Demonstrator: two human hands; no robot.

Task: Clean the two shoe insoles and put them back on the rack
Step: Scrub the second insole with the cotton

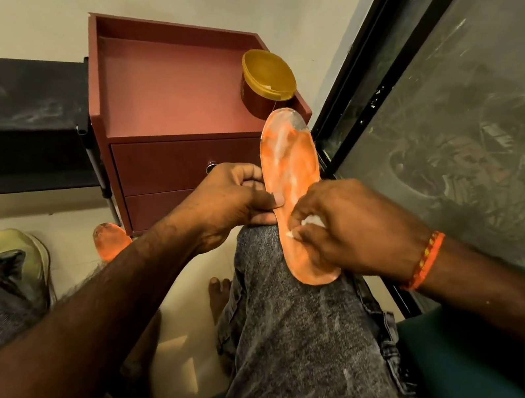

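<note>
An orange insole (288, 166), smeared with white patches, lies lengthwise on my right knee. My left hand (230, 200) pinches its left edge near the middle. My right hand (345, 223) grips a small white wipe (310, 222) and presses it on the insole's lower half. A second orange insole (110, 241) with a dirty grey toe sits lower left by the cabinet's foot, partly hidden behind my left forearm. The black shoe rack (3, 113) stands at the left.
A reddish cabinet (172, 85) with drawers stands ahead, carrying a round tub with a yellow lid (269, 79). A yellow-green shoe (20, 253) lies on the floor at left. A dark-framed glass door (443, 81) runs along the right. My bare foot (218, 293) rests on the floor.
</note>
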